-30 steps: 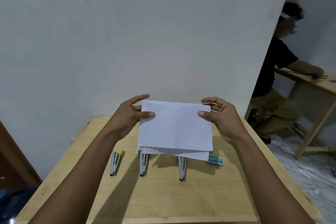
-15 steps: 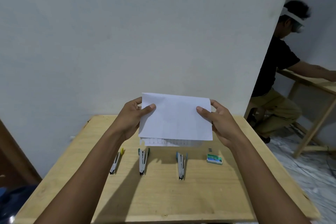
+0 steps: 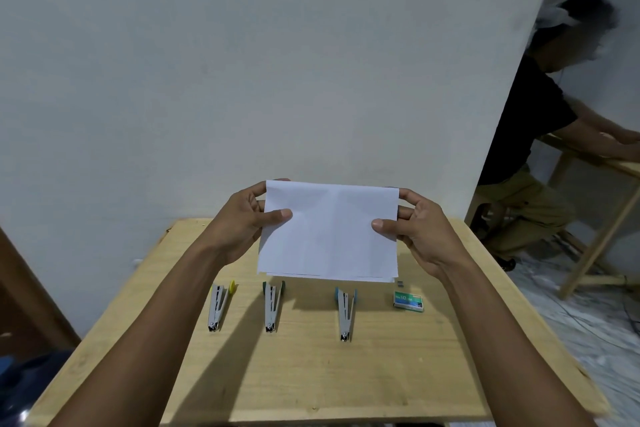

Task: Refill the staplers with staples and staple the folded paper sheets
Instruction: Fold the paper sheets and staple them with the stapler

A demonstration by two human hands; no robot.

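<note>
Holding the folded paper sheets (image 3: 329, 232) above the table (image 3: 311, 374), the left hand (image 3: 242, 222) and right hand (image 3: 419, 232) pinch its side edges; three staplers (image 3: 272, 305) lie below.

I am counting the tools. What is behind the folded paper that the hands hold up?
Below the folded paper, three staplers and a staple box lie on the table. The table part directly behind it is covered.

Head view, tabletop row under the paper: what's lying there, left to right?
yellow-ended stapler → middle stapler → third stapler → green staple box
</note>
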